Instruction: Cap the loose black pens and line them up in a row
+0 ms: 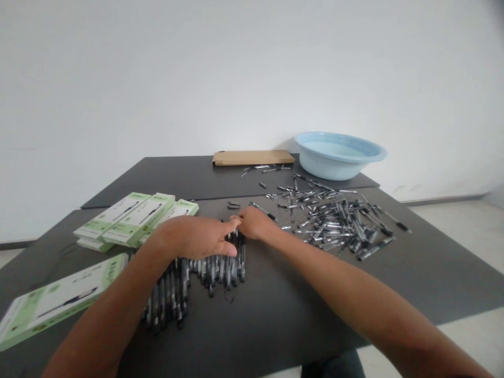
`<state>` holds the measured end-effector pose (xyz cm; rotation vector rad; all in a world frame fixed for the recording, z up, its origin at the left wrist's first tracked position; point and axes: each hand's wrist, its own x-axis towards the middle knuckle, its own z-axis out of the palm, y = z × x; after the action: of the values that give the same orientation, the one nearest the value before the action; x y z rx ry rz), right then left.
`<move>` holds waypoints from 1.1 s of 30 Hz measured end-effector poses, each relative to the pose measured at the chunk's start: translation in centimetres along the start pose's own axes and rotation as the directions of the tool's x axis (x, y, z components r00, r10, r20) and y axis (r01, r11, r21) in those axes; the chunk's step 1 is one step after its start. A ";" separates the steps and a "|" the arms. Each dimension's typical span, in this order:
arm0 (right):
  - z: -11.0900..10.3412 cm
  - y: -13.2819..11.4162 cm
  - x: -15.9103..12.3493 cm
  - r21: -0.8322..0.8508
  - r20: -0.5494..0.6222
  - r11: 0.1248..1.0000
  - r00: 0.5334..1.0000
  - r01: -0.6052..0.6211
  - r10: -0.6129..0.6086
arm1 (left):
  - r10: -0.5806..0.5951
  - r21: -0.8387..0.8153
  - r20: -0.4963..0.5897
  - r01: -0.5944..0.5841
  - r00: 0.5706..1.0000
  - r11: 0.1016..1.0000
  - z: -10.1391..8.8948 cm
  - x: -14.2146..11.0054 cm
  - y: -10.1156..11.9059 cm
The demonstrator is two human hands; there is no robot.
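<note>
Clear-barrelled pens with dark ends lie side by side in a row (220,270) in front of me, and a second bunch of pens (167,296) sits to its left. Over the row is my left hand (200,237), palm down, with thumb and forefinger apart; its other fingers are mostly hidden. My right hand (254,223) is at the row's far right end, its fingers bent downward and closed, touching or nearly touching the left fingertips. Whatever it grips is hidden. Just beyond it lies a single pen (264,211).
A loose heap of pens and pen parts (342,223) spreads at the right. Behind it stands a light blue basin (334,163), beside a flat cardboard piece (254,157). Green-and-white pen boxes (136,218) are stacked at left; another box (66,296) lies nearer on the dark table (283,315).
</note>
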<state>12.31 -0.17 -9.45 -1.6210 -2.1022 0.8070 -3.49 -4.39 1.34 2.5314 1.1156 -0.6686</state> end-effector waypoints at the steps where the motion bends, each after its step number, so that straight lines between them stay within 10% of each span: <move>1: -0.9 0.9 -0.3 -0.035 -0.039 0.999 0.999 -0.035 0.034 | -0.017 0.002 0.011 0.017 1.000 1.000 0.1 0.1 -0.1; 9: -8.7 8.9 -2.3 -0.224 -0.409 0.926 0.891 -0.305 0.195 | -0.082 0.001 0.061 0.083 0.995 0.997 0.3 1.5 0.2; 21: -3.4 7.9 -1.5 -0.363 -0.245 0.919 0.967 -0.154 0.066 | -0.072 0.077 0.140 0.061 0.988 0.995 0.8 3.3 2.2; 28: -6.2 9.9 -2.1 -0.218 -0.361 0.946 0.921 -0.238 0.149 | -0.071 0.084 0.144 0.059 0.987 0.995 0.8 3.2 2.8; 33: -8.4 9.6 -3.3 -0.070 -0.334 0.997 0.943 -0.027 0.002 | -0.050 0.073 0.082 0.044 0.995 0.996 1.2 3.1 1.9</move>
<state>25.46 0.14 -8.94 -1.6772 -1.8986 0.4244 -0.54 -4.27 -1.12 2.5174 1.1445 -0.8329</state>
